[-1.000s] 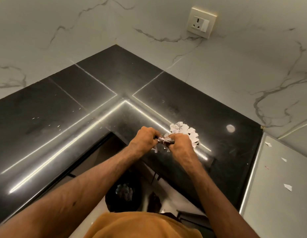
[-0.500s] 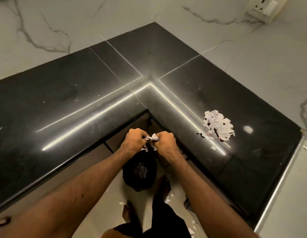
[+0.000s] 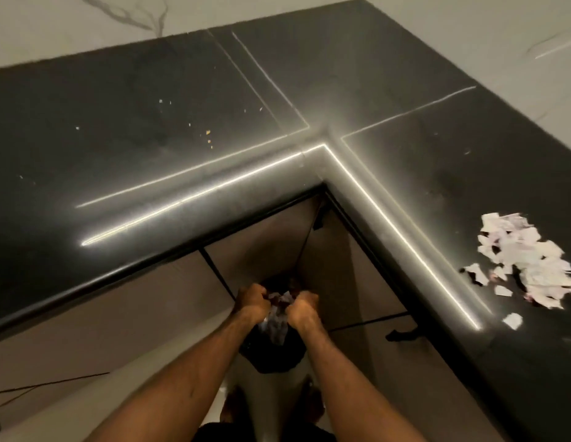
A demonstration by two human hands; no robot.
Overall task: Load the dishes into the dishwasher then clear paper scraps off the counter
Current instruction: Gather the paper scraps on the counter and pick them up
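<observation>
Head view: scrap-clearing step.
Hands: left hand (image 3: 250, 299) and right hand (image 3: 301, 307) side by side, both clenched on scrap bundle (image 3: 280, 302) above bin (image 3: 271, 357).
Leftover: pile (image 3: 529, 260) on bench (image 3: 150, 138), right.
Next: likely release, then gather pile.

We cannot see the fingers of the left hand (image 3: 252, 302) or the right hand (image 3: 305, 309). They curl under the knuckles around the paper scraps (image 3: 279, 298), which show only in the gap between them. Wrists and forearms cover most of the black bin (image 3: 271, 355) below. The scrap pile (image 3: 526, 260) on the black counter (image 3: 150, 138) runs off the right edge. The specks (image 3: 208, 133) on the counter are too small for us to identify.
</observation>
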